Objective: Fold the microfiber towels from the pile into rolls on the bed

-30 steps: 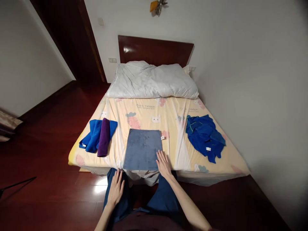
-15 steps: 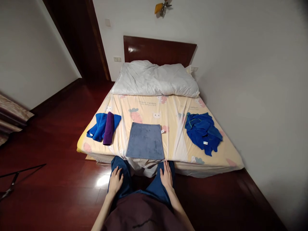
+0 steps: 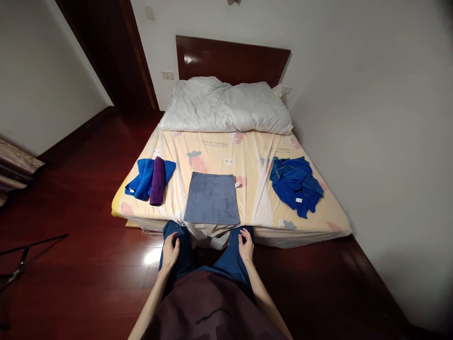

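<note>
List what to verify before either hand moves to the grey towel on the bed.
1. The grey towel lies flat at the near edge of the bed: ok.
2. The left hand and right hand are empty, resting on the thighs: ok.
3. Hands touching the grey towel: not ok, both are apart from it.
4. The purple roll on its left lies apart from it: ok.
5. The blue pile on its right lies apart from it: ok.
6. Whether the grey towel is a single layer or folded: cannot tell.

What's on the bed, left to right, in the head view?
Purple rolled towel → flat grey towel → crumpled blue cloth pile. The blue cloths under the purple roll stick out on both sides of it, so they are left out.
</note>
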Action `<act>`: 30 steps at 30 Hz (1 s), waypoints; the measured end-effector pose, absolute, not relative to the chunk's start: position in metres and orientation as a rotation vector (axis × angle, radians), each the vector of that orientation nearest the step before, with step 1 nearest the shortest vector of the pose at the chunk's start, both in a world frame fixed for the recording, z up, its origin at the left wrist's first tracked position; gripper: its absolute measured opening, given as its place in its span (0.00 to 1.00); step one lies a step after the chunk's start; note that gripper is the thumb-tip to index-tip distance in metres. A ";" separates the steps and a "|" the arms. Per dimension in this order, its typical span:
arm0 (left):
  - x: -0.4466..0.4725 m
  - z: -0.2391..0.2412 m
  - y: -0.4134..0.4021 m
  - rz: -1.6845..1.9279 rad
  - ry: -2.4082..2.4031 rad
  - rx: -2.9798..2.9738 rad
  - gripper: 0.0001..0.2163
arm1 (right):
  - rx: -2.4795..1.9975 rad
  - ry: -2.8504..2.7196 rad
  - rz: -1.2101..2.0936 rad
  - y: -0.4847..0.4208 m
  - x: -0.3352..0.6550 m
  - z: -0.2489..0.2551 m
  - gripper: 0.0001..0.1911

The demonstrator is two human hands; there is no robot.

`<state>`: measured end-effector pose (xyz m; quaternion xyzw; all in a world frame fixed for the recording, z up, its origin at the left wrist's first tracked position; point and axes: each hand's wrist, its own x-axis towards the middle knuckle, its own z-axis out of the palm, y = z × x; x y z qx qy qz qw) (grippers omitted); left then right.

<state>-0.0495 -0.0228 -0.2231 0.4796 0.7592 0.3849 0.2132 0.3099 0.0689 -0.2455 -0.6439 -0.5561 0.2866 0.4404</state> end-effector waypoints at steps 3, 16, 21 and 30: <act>-0.051 -0.214 0.003 1.126 2.020 1.298 0.21 | -1.593 -1.224 0.758 0.083 0.311 -0.244 0.29; -0.055 -0.205 0.074 1.095 1.802 1.032 0.21 | -1.573 -1.200 1.043 0.136 0.298 -0.249 0.32; -0.053 -0.204 0.083 1.093 1.658 0.953 0.27 | -1.502 -1.164 1.106 0.143 0.294 -0.241 0.30; -0.056 -0.208 0.077 1.179 1.698 0.950 0.30 | -1.408 -1.085 1.109 0.137 0.301 -0.239 0.23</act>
